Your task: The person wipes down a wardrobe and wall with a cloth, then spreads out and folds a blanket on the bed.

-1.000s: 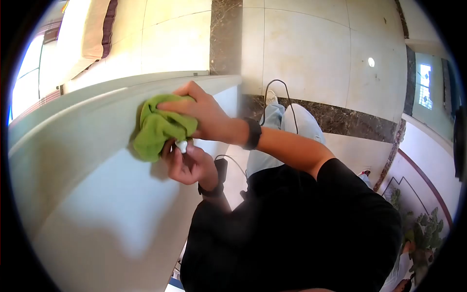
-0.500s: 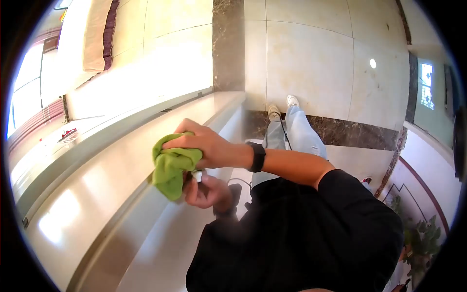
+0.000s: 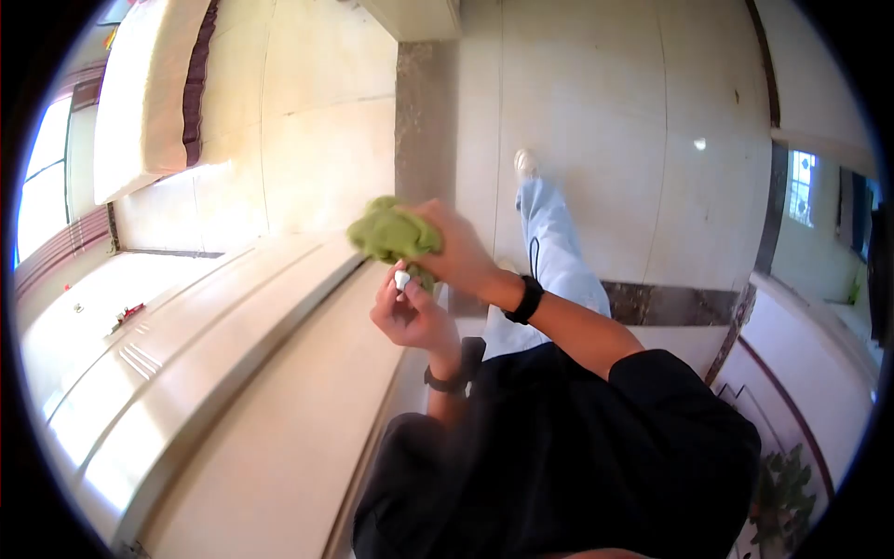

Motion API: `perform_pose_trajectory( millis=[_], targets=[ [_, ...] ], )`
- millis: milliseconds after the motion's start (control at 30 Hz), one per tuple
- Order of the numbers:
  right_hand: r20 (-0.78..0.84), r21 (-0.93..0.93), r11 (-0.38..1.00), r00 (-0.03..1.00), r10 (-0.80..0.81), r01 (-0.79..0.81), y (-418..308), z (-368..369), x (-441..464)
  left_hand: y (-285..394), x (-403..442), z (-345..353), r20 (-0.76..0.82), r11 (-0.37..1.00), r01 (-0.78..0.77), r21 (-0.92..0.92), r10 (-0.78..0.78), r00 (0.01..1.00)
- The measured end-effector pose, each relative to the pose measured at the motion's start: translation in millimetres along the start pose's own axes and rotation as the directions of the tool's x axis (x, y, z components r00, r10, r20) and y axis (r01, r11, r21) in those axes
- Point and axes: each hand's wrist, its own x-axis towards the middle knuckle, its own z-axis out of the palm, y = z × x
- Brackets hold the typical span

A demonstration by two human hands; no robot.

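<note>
A crumpled green cloth (image 3: 391,231) is bunched in my right hand (image 3: 458,256), whose fingers are closed round its right side. Just below it, my left hand (image 3: 410,315) is closed in a pinch on a small white object (image 3: 401,279). The kind of that object is too small to make out. A loose end of the cloth hangs down behind the left fingertips, so the two hands nearly meet. Both wrists wear black bands. To the left and below runs a long pale panel (image 3: 279,410) with a raised ledge; the hands are beside its upper end.
Pale floor tiles (image 3: 577,93) with a dark brown strip (image 3: 424,121) lie ahead. A covered piece of furniture (image 3: 149,93) stands at upper left. A red item (image 3: 130,312) rests on the white surface at left. A leafy plant (image 3: 782,489) stands at lower right.
Both hands have moved up and to the right with the cloth and the white object, off the ledge. The view has shifted along the panel, and one foot is now stepping ahead.
</note>
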Motion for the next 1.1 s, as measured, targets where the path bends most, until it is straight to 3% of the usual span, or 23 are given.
perform_pose_trajectory(
  millis=[133, 233, 400, 567, 700, 833, 967, 1100],
  targets=[
    [-0.091, -0.015, 0.998, 0.994, 0.054, -0.055, -3, -71, 114, -14, 77, 124, -0.022, 0.983, 0.083, -0.165, -0.088, 0.996],
    [-0.092, -0.121, 0.992, 0.995, -0.043, 0.032, -23, -113, 199, -12, 140, 202, -0.071, 0.973, 0.124, -0.197, -0.14, 0.988],
    [-0.186, -0.219, 0.945, 0.94, -0.286, 0.245, -86, -134, 328, 15, 258, 300, -0.074, 0.893, 0.004, -0.45, -0.042, 0.996],
    [-0.253, -0.413, 0.783, 0.767, -0.59, 0.466, -141, -135, 444, 48, 374, 370, -0.113, 0.848, -0.098, -0.521, 0.045, 0.993],
    [-0.281, -0.447, 0.701, 0.656, -0.7, 0.556, -156, -125, 532, 43, 458, 416, -0.141, 0.803, -0.169, -0.572, 0.107, 0.984],
    [-0.335, -0.68, 0.556, 0.472, -0.816, 0.478, -153, -102, 614, 16, 537, 445, -0.064, 0.873, -0.304, -0.382, 0.304, 0.951],
    [-0.305, -0.761, 0.521, 0.496, -0.813, 0.387, -138, -63, 635, -38, 580, 452, -0.152, 0.852, -0.371, -0.37, 0.339, 0.929],
    [-0.329, -0.701, 0.59, 0.552, -0.766, 0.401, -156, -36, 646, -27, 602, 429, -0.145, 0.842, -0.337, -0.421, 0.304, 0.942]
  ],
)
